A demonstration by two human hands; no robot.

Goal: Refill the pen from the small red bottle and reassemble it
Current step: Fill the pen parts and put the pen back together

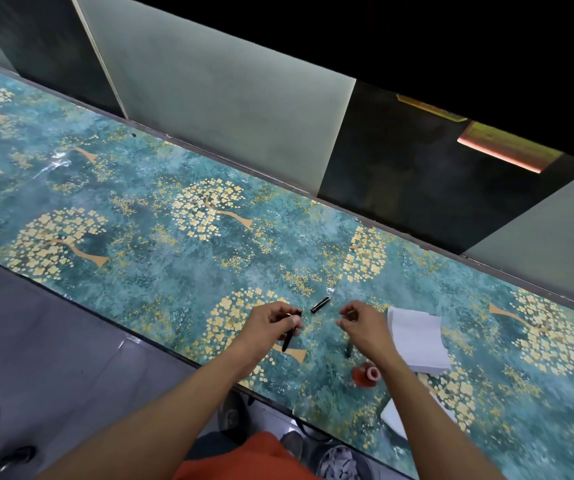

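The left hand [271,323] has its fingers curled shut around a dark pen barrel [288,337], which runs from the fingertips down toward the near edge of the bench [140,209], its lower end sticking out below the palm. The barrel is held above the patterned top, not lying on it.

The right hand [360,327] is pinched, thumb and forefinger closed together near its upper left; whatever sits between them is too small to make out. A dark slim piece [349,349] shows under the heel of this hand, and I cannot tell whether the hand holds it or it lies on the bench.

Between the two hands, a little farther from the near edge, a short black cap [320,304] lies on the bench by itself, touching neither hand.

The red bottle [365,374] lies tipped on its side near the near edge, just beside the right wrist. A folded white tissue [417,337] lies to the right of the right hand, and a second white piece [394,415] shows below the forearm at the near edge.

The bench top is teal with yellow flowering trees.
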